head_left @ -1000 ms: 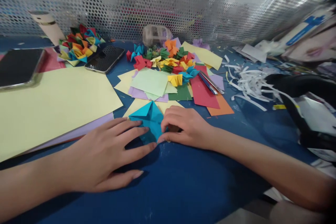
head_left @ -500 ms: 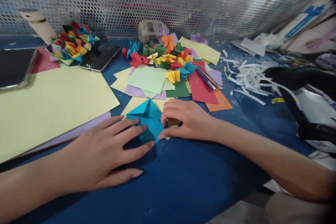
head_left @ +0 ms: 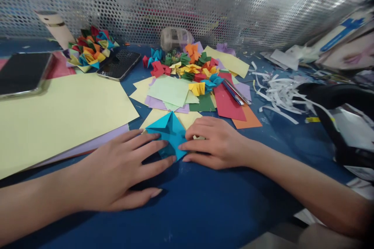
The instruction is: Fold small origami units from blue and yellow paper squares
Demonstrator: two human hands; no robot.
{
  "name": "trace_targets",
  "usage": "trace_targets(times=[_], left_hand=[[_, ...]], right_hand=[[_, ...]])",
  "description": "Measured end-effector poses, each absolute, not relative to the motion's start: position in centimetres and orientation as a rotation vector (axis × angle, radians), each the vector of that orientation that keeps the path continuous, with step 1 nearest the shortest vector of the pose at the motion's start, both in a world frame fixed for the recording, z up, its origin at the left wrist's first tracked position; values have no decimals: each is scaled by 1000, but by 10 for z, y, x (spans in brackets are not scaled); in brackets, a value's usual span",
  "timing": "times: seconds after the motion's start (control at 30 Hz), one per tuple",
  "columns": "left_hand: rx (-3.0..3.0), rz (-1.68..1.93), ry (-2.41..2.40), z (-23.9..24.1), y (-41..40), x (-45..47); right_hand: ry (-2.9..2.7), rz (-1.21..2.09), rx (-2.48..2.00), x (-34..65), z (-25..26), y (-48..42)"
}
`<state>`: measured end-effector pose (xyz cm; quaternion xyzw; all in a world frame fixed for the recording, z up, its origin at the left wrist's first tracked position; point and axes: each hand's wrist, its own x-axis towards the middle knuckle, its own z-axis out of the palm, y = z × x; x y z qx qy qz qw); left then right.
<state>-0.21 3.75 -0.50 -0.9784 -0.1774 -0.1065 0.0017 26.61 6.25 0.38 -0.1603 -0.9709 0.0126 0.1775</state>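
A blue sheet of origami paper (head_left: 173, 130), partly folded with a raised flap at its upper left, lies in front of me. My left hand (head_left: 125, 169) rests flat with fingers spread, its fingertips pressing the paper's left and lower part. At the right edge, my right hand (head_left: 214, 142) has curled fingers, with index finger and thumb closed at the paper's lower right side. What lies beneath those fingertips is hidden. Pale yellow paper pieces (head_left: 153, 118) stick out from behind the blue paper.
Beyond are small coloured folded-paper pieces (head_left: 189, 68), cut paper squares (head_left: 168, 89) and a pen (head_left: 233, 92). Large yellow sheets (head_left: 73, 113), two phones (head_left: 26, 72) (head_left: 119, 65) and a folded-paper cluster (head_left: 90, 50) occupy the left. White paper strips (head_left: 280, 93) lie right, before a perforated metal panel (head_left: 140, 4).
My right hand's index finger has come down onto the blue paper's right side, and the thumb sits a little lower. The left hand stays on the paper. The view has shifted slightly.
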Motion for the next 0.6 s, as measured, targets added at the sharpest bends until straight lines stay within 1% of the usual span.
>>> trace_targets(times=[0.23, 0.47, 0.6], left_hand=[[-2960, -492, -597, -8, 34, -5], [-2964, -645, -492, -11, 32, -5], [-2970, -617, -441, -13, 33, -6]], right_hand=[[-2711, 37, -471, 263, 3, 62], [-2691, 179, -449, 261, 6, 60], [-2634, 178, -492, 261, 0, 61]])
